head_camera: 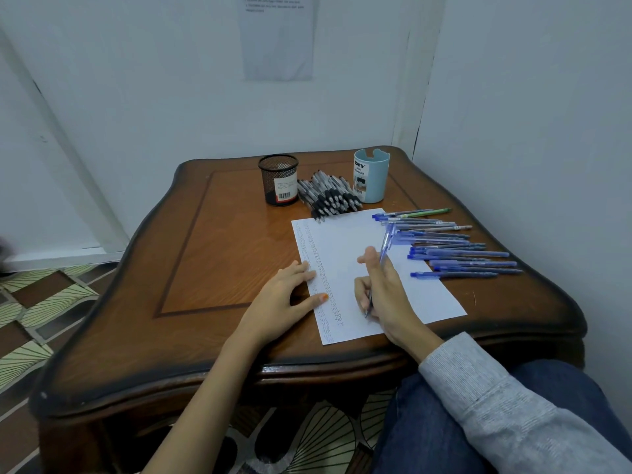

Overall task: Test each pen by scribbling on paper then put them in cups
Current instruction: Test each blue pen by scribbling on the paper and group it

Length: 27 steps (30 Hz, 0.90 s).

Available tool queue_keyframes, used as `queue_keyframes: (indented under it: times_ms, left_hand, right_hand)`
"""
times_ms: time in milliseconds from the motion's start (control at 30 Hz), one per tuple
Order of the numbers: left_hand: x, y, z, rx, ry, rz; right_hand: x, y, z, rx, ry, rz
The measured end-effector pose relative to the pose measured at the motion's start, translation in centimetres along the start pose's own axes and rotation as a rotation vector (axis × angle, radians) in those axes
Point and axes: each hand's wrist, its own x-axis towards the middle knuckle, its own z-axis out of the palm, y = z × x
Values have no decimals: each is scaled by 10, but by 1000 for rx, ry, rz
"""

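Observation:
A white sheet of paper [345, 248] with columns of scribbles lies on the wooden table [212, 254]. My right hand [383, 289] grips a blue pen [384, 248] with its tip down on the sheet. My left hand [287, 299] lies flat on the paper's left edge, fingers straight. Behind the sheet stand a black mesh cup [278, 179] and a light blue cup [371, 176], with a pile of black pens [328, 195] between them. Several blue pens [448, 248] and one green pen [427, 212] lie to the right of the paper.
The table sits in a corner, with white walls behind and to the right. A printed sheet [277, 35] hangs on the back wall. Patterned floor tiles [41, 302] show at the left. My leg in blue jeans [427, 429] is at the table's near right edge.

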Motion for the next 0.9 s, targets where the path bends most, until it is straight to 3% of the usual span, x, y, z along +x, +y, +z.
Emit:
queue_keyframes:
  times_ms: [433,733,900]
  left_hand:
    - [0,-4,1,-7,24,36]
    - [-1,-6,5,16,144,44]
    - [0,-3,3,26,112,19]
  right_hand:
    - [-1,-9,-7,41,33,-76]
    - [6,-9,-26,151,26,-50]
    - [8,-14,-31,84,66,-86]
